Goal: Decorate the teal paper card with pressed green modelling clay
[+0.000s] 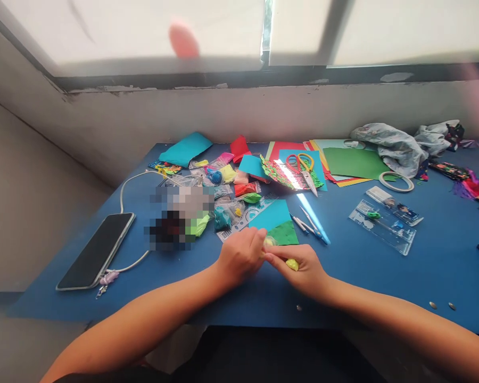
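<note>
My left hand is closed in a fist around part of a small clear plastic bag with something pale yellow in it. Beside it, touching at the fingertips, is my right hand. Its thumb and forefinger pinch together by the bag, and a lump of yellow clay shows between thumb and palm. Whether the lump is inside the bag's film or bare, I cannot tell. Both hands are over the blue table. Just beyond them lie blue paper and green paper.
Colourful packets lie behind my hands. Scissors rest on papers at the back, with a compass nearer. A phone with a cable is at left; a tape roll and clear pouches are at right.
</note>
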`<action>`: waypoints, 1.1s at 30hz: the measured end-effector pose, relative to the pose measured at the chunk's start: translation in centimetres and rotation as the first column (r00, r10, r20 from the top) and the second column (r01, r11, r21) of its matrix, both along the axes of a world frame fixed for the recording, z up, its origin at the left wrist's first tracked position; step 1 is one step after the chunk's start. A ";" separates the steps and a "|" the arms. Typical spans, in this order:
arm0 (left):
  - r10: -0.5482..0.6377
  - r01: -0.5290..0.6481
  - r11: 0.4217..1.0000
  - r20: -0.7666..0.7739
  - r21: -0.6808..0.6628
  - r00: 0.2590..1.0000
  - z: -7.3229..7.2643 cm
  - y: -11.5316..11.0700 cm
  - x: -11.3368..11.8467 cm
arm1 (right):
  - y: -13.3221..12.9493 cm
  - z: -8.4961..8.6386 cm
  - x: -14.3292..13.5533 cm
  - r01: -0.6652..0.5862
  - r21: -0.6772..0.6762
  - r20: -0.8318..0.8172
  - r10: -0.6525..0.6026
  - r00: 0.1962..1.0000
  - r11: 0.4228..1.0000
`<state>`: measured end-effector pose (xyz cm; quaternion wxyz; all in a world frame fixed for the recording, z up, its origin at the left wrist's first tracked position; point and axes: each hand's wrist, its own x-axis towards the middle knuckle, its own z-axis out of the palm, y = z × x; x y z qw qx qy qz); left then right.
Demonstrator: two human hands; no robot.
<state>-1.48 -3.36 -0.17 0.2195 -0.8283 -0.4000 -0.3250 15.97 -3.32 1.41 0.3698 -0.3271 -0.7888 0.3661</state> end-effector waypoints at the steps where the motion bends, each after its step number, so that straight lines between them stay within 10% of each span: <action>1: -0.009 0.009 1.000 0.004 0.001 1.000 0.1 0.0 0.0 | 0.2 0.2 0.1 -0.034 -0.025 0.029 0.034 0.999 0.999; 14: 0.091 0.014 0.949 0.313 -0.316 0.945 1.7 -1.4 0.5 | 1.6 1.6 1.1 0.297 -0.090 -0.104 -0.306 0.946 0.951; 19: 0.210 0.360 0.614 0.585 -0.702 0.783 3.6 -1.7 0.6 | 2.1 2.3 1.8 0.072 -0.015 -0.042 -0.072 0.997 0.997; 22: 0.334 0.547 0.360 0.652 -0.756 0.681 3.9 -1.2 0.5 | 2.0 2.5 2.0 0.067 -0.001 -0.047 -0.066 0.997 0.998; 24: 0.405 0.613 0.293 0.676 -0.734 0.616 3.7 -1.1 0.5 | 1.9 2.6 2.0 0.120 -0.001 -0.068 -0.120 0.990 0.993; 33: 0.285 0.531 0.541 0.736 -0.652 0.614 2.5 -1.6 0.9 | 1.9 2.7 1.3 0.083 -0.132 -0.075 -0.094 0.993 0.988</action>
